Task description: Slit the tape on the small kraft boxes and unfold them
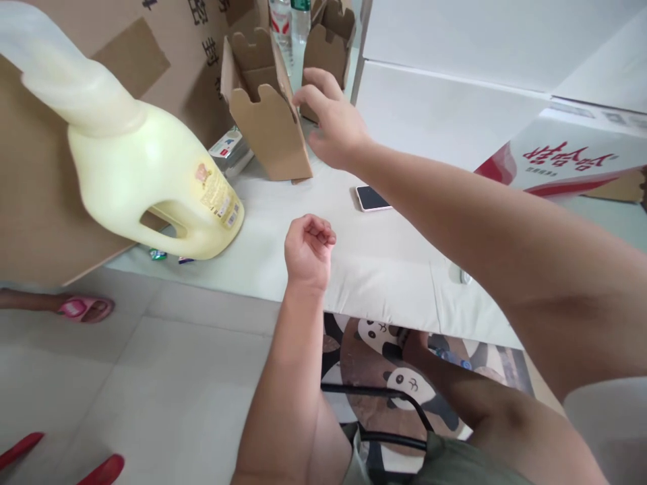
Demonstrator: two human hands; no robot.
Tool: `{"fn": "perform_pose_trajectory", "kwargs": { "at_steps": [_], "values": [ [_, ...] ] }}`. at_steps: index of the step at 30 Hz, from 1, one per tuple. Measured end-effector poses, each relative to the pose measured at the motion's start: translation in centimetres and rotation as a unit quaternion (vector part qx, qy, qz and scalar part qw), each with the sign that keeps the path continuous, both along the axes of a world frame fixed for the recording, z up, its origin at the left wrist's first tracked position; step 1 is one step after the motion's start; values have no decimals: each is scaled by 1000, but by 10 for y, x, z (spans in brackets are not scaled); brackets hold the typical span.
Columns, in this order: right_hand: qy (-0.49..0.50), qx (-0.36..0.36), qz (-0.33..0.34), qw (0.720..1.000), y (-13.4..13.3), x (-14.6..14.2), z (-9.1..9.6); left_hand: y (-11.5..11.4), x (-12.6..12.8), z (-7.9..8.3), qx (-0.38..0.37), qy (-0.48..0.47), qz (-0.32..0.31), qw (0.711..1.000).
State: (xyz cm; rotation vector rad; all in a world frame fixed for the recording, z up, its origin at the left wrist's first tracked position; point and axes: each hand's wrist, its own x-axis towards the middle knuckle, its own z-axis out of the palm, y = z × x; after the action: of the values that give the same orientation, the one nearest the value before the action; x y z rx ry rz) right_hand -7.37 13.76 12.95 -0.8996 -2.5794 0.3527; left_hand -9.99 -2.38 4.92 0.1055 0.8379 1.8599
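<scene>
My right hand reaches forward with its fingers apart and holds nothing. Its fingertips are beside two small open-topped brown cardboard boxes with scalloped top edges. One cardboard box stands to its left; the other cardboard box is partly behind the hand. Whether the fingers touch either box I cannot tell. My left hand is turned palm up over the near side of the table, fingers curled in, with nothing showing in them. Under my right wrist lies a phone, partly covered by the forearm.
A large pale yellow jug looms on the left before a big cardboard carton. Plastic bottles stand behind the boxes, and small packs lie beside them. A red-and-white box is at right. Another person's foot shows at left.
</scene>
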Motion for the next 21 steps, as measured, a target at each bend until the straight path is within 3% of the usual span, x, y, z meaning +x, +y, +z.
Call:
{"fn": "perform_pose_trajectory", "kwargs": {
  "at_steps": [5,11,17,21],
  "values": [
    [-84,64,43,994,-16,-29,5,-1,-3,-1,1,-17,7,1000],
    [-111,62,-73,989,-9,-51,1,-5,-1,2,10,-22,16,1000],
    [-131,69,-120,982,-13,-23,3,-6,-6,3,8,-13,15,1000],
    [-128,93,-112,981,-27,17,-2,-5,-6,-1,-11,31,76,997]
  ]
}}
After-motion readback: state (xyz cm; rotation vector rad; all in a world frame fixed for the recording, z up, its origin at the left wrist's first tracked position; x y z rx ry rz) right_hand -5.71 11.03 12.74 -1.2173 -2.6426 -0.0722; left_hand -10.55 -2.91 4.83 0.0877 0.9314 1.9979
